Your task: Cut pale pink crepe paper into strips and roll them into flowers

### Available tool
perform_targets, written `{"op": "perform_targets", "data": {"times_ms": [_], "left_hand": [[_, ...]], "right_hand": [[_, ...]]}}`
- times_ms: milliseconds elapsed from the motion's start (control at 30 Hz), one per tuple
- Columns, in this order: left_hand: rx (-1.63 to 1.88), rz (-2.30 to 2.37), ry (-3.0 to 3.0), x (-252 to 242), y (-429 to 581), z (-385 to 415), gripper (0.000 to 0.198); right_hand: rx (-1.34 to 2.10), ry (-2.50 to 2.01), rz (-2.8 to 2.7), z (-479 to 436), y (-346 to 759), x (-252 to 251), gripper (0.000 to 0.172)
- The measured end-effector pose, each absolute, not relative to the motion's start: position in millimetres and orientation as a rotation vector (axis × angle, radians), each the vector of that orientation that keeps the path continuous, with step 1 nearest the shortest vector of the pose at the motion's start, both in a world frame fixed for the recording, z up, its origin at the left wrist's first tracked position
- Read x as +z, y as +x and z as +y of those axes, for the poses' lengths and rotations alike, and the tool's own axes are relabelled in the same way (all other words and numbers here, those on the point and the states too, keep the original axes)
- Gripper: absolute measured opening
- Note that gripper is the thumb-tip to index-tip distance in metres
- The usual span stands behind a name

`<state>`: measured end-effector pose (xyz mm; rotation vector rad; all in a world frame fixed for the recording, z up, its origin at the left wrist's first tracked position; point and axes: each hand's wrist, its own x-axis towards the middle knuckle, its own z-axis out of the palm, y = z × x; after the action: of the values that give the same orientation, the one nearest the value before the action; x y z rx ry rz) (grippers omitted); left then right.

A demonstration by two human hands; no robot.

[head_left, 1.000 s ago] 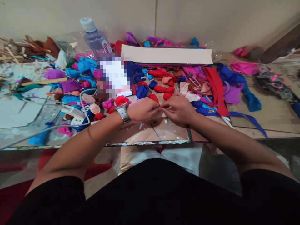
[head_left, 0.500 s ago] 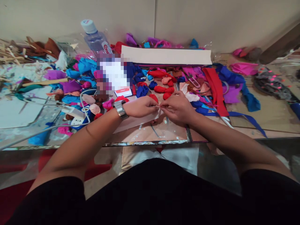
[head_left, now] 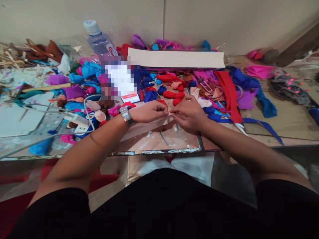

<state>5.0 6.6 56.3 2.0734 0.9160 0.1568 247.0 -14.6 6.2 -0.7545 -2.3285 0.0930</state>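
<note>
Tons of scraps (head_left: 151, 96) on the table (head_left: 184, 141), beige wall (head_left: 211, 26) behind. Left hand (head_left: 151, 112) and right hand (head_left: 189, 114) both pinch a pale strip (head_left: 146, 127) near the front edge, more showing than a second ago.

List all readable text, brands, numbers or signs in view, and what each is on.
"Ga": red lettering on the label of the clear bottle; the rest of the word is unclear.
Bottle cap: printed mark, too small to read.
Lit screen: pixelated, unreadable; the red banner at its lower end is too blurred.
No numbers legible.
</note>
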Motion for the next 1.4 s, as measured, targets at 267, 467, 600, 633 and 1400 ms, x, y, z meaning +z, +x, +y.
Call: {"op": "perform_targets", "data": {"times_ms": [267, 467, 600, 633, 1400], "left_hand": [[0.221, 0.886, 2.116, 59.3, 7.1, 2.6, 0.037], [0.226, 0.915, 2.226, 58.8, 6.4, -1.0, 0.038], [0.312, 1.021, 2.292, 59.6, 8.4, -6.5, 0.037], [0.328, 1.04, 2.308, 59.6, 9.2, -7.6, 0.036], [0.357, 1.19, 2.666, 51.0, 18.1, -17.5, 0.03]], "right_hand": [[0.056, -0.778, -2.323, -14.0, 246.5, 6.8, 0.016], [0.058, -0.745, -2.325, -15.6, 245.9, 6.7, 0.017], [0.048, -0.761, -2.333, -15.3, 246.2, 5.9, 0.017], [0.054, -0.766, -2.334, -15.2, 246.2, 6.0, 0.017], [0.22, -0.918, -2.425, -15.4, 243.2, 9.1, 0.01]]}}
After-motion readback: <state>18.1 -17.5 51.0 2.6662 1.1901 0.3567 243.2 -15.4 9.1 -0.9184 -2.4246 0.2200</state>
